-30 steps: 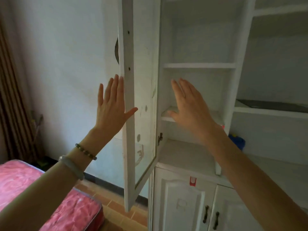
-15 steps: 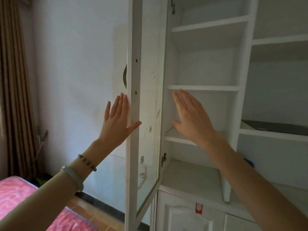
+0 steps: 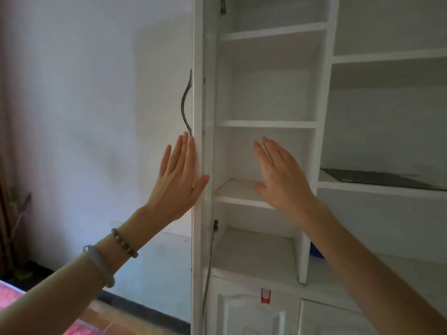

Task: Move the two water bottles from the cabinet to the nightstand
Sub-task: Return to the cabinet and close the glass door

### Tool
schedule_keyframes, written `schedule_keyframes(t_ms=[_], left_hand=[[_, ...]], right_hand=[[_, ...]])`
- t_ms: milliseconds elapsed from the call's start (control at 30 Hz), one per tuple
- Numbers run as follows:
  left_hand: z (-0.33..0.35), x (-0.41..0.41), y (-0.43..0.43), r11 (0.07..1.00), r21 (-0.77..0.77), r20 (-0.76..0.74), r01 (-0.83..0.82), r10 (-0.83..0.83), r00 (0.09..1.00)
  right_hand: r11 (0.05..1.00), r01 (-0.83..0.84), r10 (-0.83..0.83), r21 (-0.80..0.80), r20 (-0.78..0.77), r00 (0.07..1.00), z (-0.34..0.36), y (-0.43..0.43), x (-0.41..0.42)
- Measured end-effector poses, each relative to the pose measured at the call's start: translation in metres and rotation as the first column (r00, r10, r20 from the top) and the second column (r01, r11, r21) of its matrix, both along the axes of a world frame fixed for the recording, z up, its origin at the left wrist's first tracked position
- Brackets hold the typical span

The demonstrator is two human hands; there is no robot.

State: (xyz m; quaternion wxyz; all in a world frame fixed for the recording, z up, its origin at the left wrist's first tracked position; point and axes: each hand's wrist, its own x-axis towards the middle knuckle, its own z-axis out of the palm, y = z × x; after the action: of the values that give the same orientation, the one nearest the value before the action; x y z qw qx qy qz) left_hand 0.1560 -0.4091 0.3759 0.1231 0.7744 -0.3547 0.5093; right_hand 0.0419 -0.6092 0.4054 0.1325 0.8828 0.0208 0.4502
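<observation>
The white cabinet stands in front of me with its tall door swung open, seen edge-on. No water bottle shows on its shelves. My left hand is raised flat with fingers apart, its palm against the door's outer face just below the curved metal handle. My right hand is also flat and holds nothing, hovering in front of the middle shelf compartment. The nightstand is out of view.
A dark flat panel lies on a shelf to the right. A blue object peeks out behind my right forearm. Lower cabinet doors carry a red tag. A pink bed corner and curtains are at the left.
The view has tilted upward and shifted right, so the door now appears edge-on. Both hands stay raised and flat, in much the same pose at the door and shelf.
</observation>
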Motion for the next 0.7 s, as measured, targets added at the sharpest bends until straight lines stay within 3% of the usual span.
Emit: schedule_keyframes(t_ms=[367,700], left_hand=[[0.002,-0.021,-0.096,0.988,0.056,0.061,0.143,-0.147,0.987],[-0.006,-0.021,-0.193,0.983,0.065,0.063,0.173,-0.177,0.982]], right_hand=[[0.995,0.098,-0.098,0.010,-0.021,0.995,-0.009,-0.065,-0.035],[0.987,0.139,-0.139,0.080,-0.006,0.990,-0.021,-0.129,-0.057]])
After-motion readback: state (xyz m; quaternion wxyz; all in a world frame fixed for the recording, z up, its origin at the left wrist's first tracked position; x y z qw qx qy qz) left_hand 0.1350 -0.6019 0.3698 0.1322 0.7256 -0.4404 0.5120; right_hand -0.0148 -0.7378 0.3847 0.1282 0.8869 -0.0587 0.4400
